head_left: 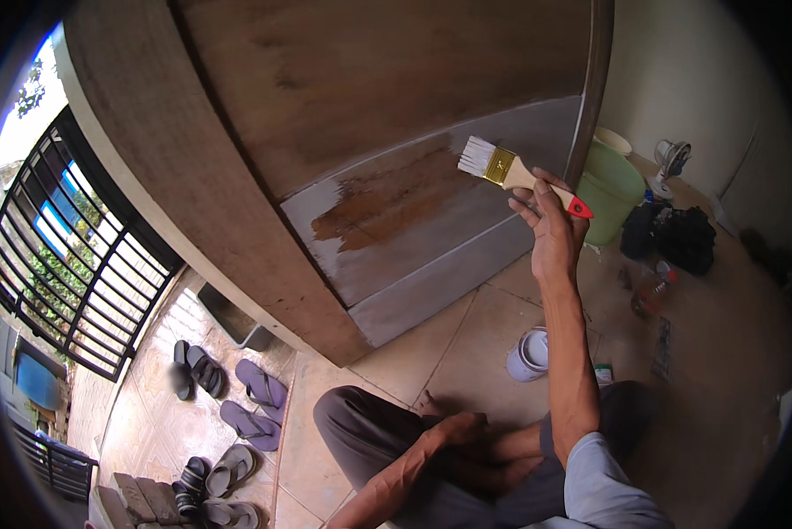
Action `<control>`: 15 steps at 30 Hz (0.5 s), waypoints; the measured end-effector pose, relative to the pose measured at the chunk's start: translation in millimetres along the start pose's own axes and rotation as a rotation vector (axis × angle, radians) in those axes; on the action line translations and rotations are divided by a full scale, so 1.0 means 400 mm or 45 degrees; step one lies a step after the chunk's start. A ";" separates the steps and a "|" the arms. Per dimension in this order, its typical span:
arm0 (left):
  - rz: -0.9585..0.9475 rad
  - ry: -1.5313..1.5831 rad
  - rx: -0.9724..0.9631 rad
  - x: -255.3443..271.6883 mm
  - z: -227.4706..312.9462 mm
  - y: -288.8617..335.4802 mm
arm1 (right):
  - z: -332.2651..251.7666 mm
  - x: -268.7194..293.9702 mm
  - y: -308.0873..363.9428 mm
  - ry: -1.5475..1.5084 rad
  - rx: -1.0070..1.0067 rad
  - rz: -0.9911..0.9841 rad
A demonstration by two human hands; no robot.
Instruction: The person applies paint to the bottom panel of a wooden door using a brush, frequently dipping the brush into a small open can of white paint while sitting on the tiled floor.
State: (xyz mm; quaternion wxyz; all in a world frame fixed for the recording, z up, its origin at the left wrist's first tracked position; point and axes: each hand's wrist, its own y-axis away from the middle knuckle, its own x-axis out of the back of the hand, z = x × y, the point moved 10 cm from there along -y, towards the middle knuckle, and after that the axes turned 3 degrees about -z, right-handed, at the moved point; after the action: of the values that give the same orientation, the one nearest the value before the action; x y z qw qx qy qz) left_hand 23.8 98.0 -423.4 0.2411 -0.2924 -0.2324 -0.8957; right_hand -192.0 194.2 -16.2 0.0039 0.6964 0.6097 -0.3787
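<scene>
My right hand [554,231] is raised beside a brown wooden door [396,62], its fingers closed round the handle of a paintbrush [500,166]. White paint coats the bristles, which point left, close to the door's lower panel. That panel [524,145] carries a thin whitish coat, with an uneven brown patch [400,204] showing at its middle. My left hand [460,429] rests low between my crossed legs with its fingers curled in, and nothing shows in it. On the tiles near my right forearm stands an open paint can [528,354] with white paint inside.
To the right of the door are a pale green bucket [609,189], a small fan [672,157], a black plastic bag [673,236] and a clear bottle [653,291]. Several sandals [255,428] lie at left near a dark tray [228,316]. Beyond is a black barred gate [70,247].
</scene>
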 end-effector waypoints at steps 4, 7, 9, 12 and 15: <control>0.150 0.061 -0.076 0.021 -0.002 0.009 | -0.032 0.091 0.019 -0.047 -0.122 0.007; 0.162 0.243 -0.123 0.042 0.024 0.008 | -0.078 0.186 0.076 0.062 -0.161 0.036; 0.116 0.227 0.004 0.031 0.023 -0.003 | -0.105 0.245 0.138 0.254 -0.176 0.027; 0.076 0.257 0.154 0.083 0.044 0.049 | -0.093 0.296 0.242 0.592 -0.263 -0.036; 0.039 0.306 0.237 0.101 0.054 0.053 | -0.086 0.384 0.317 0.919 -0.361 -0.139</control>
State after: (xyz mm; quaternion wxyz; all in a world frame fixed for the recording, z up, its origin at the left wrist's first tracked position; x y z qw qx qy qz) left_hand 15.8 81.7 -376.3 0.3070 -0.1630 -0.2794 -0.8951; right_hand -70.7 307.8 -131.3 -0.1348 0.7438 0.6543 -0.0209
